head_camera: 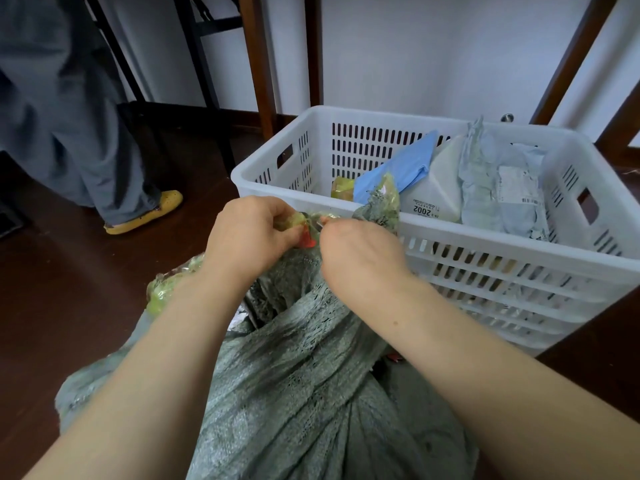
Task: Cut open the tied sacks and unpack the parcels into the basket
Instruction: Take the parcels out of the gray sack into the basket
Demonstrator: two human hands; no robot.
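Sack, grey-green woven cloth, fills the bottom centre of the frame on the dark floor, bunched upward to a taped neck at mid-frame. We hold that neck up just beside the front rim of the white basket, presumably so the contents have a short way to travel.

Left grip: fingers curled round the yellow-green tape, pinching the neck taut.

Right grip: curled against the neck from the right. Its fingertips are hidden. A metallic glint and a red scrap show between the two grips, but we cannot tell whether it holds a blade or the tape.

Judgement: the tie is not yet severed and this sack is still full. Tension from the left should help the cut.

Basket, right half of frame, already holds a blue parcel, a white parcel and grey parcels.

Upper left: a bystander's trouser leg and yellow shoe.
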